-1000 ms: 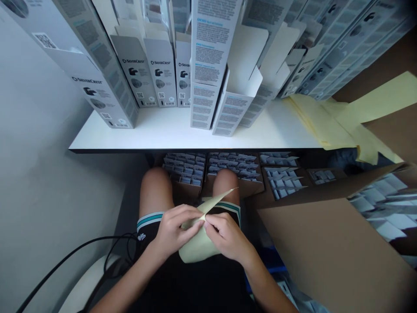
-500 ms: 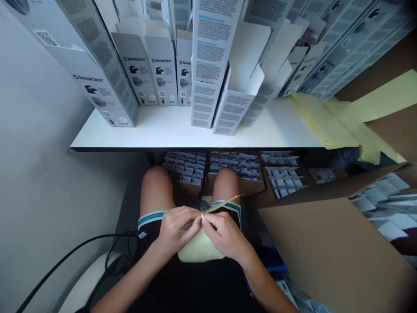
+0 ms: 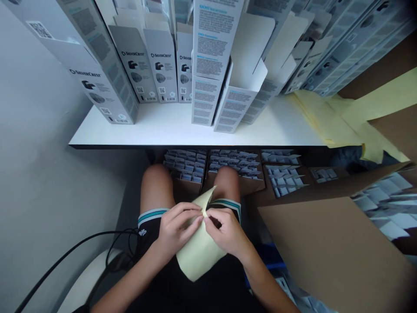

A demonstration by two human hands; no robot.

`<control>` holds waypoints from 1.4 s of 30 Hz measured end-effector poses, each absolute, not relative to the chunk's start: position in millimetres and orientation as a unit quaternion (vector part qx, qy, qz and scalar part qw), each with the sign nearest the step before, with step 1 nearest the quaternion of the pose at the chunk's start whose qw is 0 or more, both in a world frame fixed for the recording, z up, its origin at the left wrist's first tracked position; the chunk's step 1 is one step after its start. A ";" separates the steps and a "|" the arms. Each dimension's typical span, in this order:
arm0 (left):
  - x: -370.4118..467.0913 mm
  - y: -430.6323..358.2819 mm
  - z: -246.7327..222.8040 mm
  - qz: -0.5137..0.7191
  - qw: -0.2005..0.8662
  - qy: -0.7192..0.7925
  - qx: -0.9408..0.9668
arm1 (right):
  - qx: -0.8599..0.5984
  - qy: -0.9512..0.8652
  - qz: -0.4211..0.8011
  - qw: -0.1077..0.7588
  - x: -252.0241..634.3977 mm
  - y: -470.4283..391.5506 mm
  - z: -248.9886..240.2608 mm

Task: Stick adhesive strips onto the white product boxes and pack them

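Note:
A pale yellow sheet of paper (image 3: 199, 254) lies over my lap, gathered to a narrow twist in its middle. Its upper part rises to a point between my knees, while the lower part fans out toward my body. My left hand (image 3: 177, 226) pinches the gathered spot from the left with thumb and fingertips. From the right, my right hand (image 3: 224, 228) pinches the same spot, its thumb and forefinger almost touching the left fingertips. Whatever may be inside the gather is hidden by my fingers.
Tall grey printed boxes (image 3: 208, 100) stand along the white shelf (image 3: 156, 130) ahead. Yellow sheets (image 3: 321, 117) overhang its right end. Cartons of small upright packets (image 3: 185, 165) sit beneath. A large cardboard flap (image 3: 329, 248) is at right, a black cable (image 3: 74, 243) at left.
The yellow paper has turned in my fingers: its upper part now shows a broader face, and its lower end hangs further toward me. Both hands keep their pinch at nearly the same place.

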State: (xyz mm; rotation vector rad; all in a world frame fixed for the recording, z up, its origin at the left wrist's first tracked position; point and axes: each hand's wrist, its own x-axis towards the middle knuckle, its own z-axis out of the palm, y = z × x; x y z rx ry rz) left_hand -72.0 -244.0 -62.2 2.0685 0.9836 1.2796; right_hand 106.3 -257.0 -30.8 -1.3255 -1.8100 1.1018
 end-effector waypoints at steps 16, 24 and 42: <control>-74.9 -248.2 -48.9 0.426 0.338 0.402 0.737 | -0.478 -0.727 0.406 0.278 107.8 -259.1 -26.4; -69.5 -249.3 -53.8 0.434 0.286 0.405 0.752 | -0.493 -0.726 0.385 0.284 106.4 -260.3 -25.1; -72.7 -249.6 -58.1 0.435 0.340 0.407 0.728 | -0.492 -0.717 0.404 0.284 107.4 -258.4 -25.5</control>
